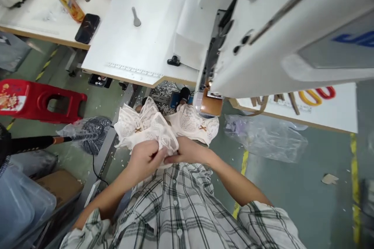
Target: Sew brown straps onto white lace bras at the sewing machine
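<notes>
Close to my body, my left hand (147,156) is closed on the edge of a white lace bra (143,124) with a small brown bow. My right hand (188,151) meets it from the other side, its fingers closed on the same fabric; the fingertips are partly hidden by the cloth. Another white lace bra (193,122), also with a brown bow, lies just beyond my right hand, below the needle area of the sewing machine (251,42). Whether the two pieces are joined, I cannot tell.
A white worktable (140,35) ahead carries a grey tool (136,17), a black clip (174,61) and a ruler strip. A phone (87,28) lies at its left. A red stool (37,99) stands left; a plastic bag (265,136) hangs right, near tape rolls (310,98).
</notes>
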